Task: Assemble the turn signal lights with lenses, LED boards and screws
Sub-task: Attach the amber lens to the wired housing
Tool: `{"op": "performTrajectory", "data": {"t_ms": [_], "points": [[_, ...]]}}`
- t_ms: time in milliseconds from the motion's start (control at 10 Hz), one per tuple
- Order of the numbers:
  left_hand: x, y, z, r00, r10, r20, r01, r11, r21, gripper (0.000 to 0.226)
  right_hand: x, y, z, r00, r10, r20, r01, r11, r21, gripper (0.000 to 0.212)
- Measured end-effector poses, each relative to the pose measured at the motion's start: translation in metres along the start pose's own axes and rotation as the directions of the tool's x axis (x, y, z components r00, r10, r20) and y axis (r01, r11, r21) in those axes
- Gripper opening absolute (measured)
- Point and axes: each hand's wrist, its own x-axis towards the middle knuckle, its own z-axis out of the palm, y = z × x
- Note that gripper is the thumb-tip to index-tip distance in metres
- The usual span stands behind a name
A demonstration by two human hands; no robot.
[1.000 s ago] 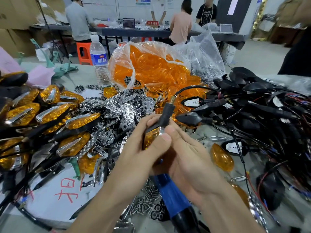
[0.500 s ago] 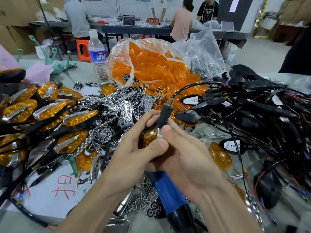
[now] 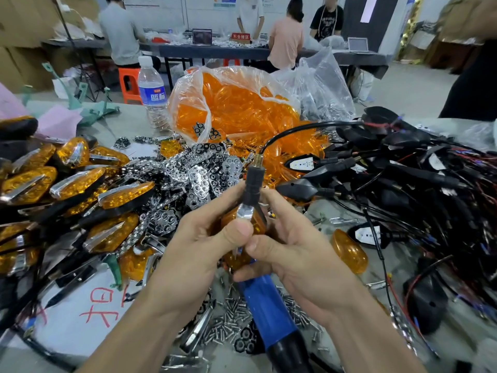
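Both hands hold one turn signal light (image 3: 248, 211) upright at the centre of the view; its amber lens, chrome strip and black stem with a wire show above my fingers. My left hand (image 3: 207, 246) grips its left side, thumb pressed on the lens. My right hand (image 3: 290, 249) grips its right side, thumb beside the left thumb. A blue-handled screwdriver (image 3: 266, 310) lies under my hands over loose screws (image 3: 228, 319). Finished lights (image 3: 78, 184) are piled at left. Chrome reflector plates (image 3: 199, 176) lie in the middle, a bag of amber lenses (image 3: 236, 109) behind them.
Black housings with wires (image 3: 403, 179) fill the right side; one shows a white LED board (image 3: 304, 165). A loose amber lens (image 3: 349, 251) lies right of my hands. A water bottle (image 3: 152, 92) stands at the back. Several people work at a far table (image 3: 242, 51).
Both hands have turned the light more upright, so its stem now points up and the chrome strip faces me. My thumbs have closed together on the lens.
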Motion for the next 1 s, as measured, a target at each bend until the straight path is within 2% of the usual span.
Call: {"op": "performTrajectory", "data": {"t_ms": [200,300,400,500,600,700,800,900,1000], "points": [[0.001,-0.002,-0.004,1.0,-0.007,0.005,0.007,0.999,-0.05,0.064,0.002,0.003,0.004,1.0,-0.012,-0.021,0.012,1.0,-0.009,0.051],[0.003,-0.006,-0.003,0.993,0.027,-0.117,-0.012,0.991,0.132,0.04,0.003,0.0,0.002,0.996,0.03,-0.081,-0.037,0.995,-0.097,0.042],[0.002,-0.013,-0.002,0.949,0.227,-0.217,-0.091,0.86,0.503,0.041,0.005,0.004,0.003,0.954,0.053,-0.293,-0.073,0.996,-0.057,0.028],[-0.001,-0.016,0.002,0.95,0.312,-0.028,-0.191,0.648,0.737,0.072,0.005,0.002,0.003,0.895,0.179,-0.41,-0.133,0.981,0.138,0.009],[-0.001,-0.019,0.0,0.943,0.328,-0.052,-0.175,0.623,0.763,0.073,0.003,0.0,-0.005,0.888,0.216,-0.407,-0.147,0.97,0.194,0.015],[0.001,-0.018,-0.006,0.954,0.29,-0.076,-0.19,0.782,0.594,0.048,-0.002,-0.007,-0.017,0.912,0.229,-0.34,-0.091,0.922,0.377,0.035],[0.003,-0.015,-0.007,0.977,0.209,0.028,-0.202,0.888,0.413,0.038,-0.005,-0.012,-0.027,0.962,0.167,-0.216,-0.071,0.918,0.391,0.043],[0.003,-0.014,-0.006,0.985,0.172,0.027,-0.171,0.927,0.334,0.036,-0.006,-0.01,-0.026,0.962,0.145,-0.229,-0.048,0.922,0.384,0.032],[0.002,-0.017,-0.005,0.978,0.209,-0.03,-0.185,0.916,0.355,0.033,-0.005,-0.006,-0.02,0.939,0.163,-0.303,-0.025,0.911,0.413,0.032]]}}
